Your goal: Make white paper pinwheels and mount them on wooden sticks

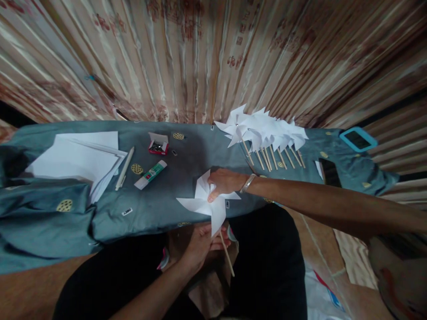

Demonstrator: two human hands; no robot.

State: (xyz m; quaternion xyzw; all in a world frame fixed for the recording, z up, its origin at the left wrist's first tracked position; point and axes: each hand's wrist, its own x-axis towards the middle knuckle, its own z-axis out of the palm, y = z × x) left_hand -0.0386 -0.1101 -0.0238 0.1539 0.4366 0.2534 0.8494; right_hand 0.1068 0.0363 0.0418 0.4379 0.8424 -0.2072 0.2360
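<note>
A white paper pinwheel (207, 202) hangs at the near edge of a table draped in grey-blue cloth (140, 213). My right hand (225, 182), with a silver bracelet at the wrist, pinches the pinwheel's centre from above, fingers closed. My left hand (202, 246) is below the table edge, fingers closed around a thin wooden stick (227, 254) that runs up behind the pinwheel. The stick's top end is hidden by the paper.
Several finished white pinwheels on sticks (263, 135) lie at the back right. A stack of white paper (78, 160), a pen (124, 169), a glue stick (151, 174) and a small red box of pins (158, 144) sit left. A phone in a blue case (358, 139) lies far right.
</note>
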